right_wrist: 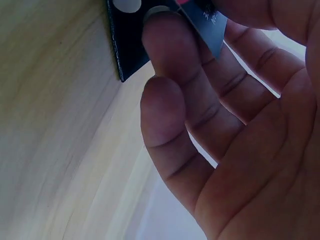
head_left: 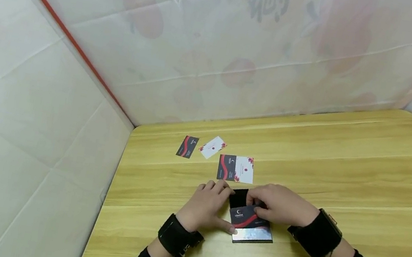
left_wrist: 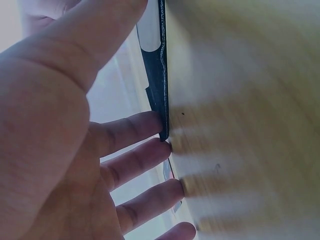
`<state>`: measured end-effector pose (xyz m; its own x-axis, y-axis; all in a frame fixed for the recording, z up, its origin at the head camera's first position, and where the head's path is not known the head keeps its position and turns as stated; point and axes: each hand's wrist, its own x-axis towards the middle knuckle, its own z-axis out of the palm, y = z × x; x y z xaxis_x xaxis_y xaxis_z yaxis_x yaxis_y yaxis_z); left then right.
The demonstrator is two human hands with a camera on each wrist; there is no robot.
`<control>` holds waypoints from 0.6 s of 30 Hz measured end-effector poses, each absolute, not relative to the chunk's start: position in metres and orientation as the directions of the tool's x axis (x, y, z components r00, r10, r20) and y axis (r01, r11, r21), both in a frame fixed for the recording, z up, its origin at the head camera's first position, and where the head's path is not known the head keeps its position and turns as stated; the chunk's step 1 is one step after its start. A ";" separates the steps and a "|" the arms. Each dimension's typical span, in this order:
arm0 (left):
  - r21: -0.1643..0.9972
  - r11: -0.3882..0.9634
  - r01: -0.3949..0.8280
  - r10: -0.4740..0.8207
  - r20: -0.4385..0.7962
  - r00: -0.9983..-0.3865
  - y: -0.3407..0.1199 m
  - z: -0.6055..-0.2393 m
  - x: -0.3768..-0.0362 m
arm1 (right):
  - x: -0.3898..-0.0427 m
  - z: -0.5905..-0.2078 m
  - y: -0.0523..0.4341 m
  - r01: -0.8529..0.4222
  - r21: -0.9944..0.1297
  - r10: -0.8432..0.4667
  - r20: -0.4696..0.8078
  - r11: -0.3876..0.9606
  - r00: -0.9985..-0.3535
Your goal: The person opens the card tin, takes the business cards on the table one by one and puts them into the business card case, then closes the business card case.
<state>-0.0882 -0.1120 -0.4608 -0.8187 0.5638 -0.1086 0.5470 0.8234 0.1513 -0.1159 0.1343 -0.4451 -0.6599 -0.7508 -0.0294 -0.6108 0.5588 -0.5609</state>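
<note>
Card holder (head_left: 250,228) lies open and flat on the wooden table (head_left: 346,170), long axis running away from you and tilted slightly left. Your right hand (head_left: 281,204) pinches a dark card (head_left: 245,219) over it; your left hand (head_left: 206,203), fingers straight, steadies its left edge. Four more cards (head_left: 236,168) lie just beyond.

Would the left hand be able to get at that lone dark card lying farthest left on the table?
Probably yes. The left hand rests at the card holder, and only bare table lies between it and the dark card.
</note>
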 end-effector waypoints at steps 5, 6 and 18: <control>0.164 0.822 0.546 0.566 -0.116 -0.816 -0.113 -0.458 -0.088 | -0.117 -0.445 0.135 -0.600 -0.548 -0.739 -0.049 0.582 -0.672; 0.165 0.822 0.546 0.566 -0.116 -0.816 -0.113 -0.459 -0.088 | -0.117 -0.446 0.135 -0.599 -0.547 -0.739 -0.055 0.585 -0.672; 0.161 0.823 0.545 0.564 -0.112 -0.818 -0.114 -0.459 -0.088 | -0.115 -0.446 0.134 -0.613 -0.549 -0.762 -0.068 0.567 -0.644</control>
